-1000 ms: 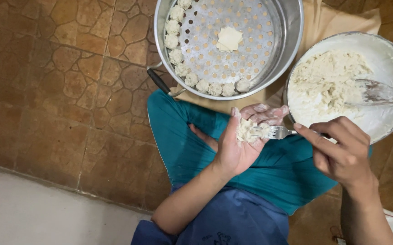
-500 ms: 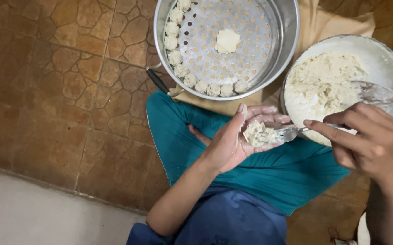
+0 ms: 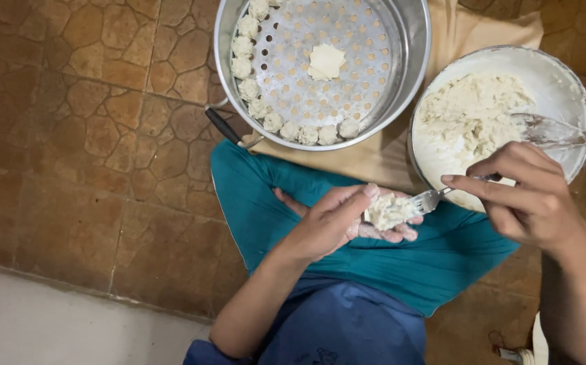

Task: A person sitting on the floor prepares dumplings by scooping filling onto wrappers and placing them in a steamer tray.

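Left hand [image 3: 333, 223], centre frame, cupped to cradle a filling-topped wrapper [image 3: 387, 211]; right hand [image 3: 529, 199] pinches fork [image 3: 431, 199] pressing filling down.

No package, label, sign or screen shows anywhere around the steamer pot [image 3: 320, 74]; nothing beside it, below it or to either side carries a wrapper, a tag or a display.
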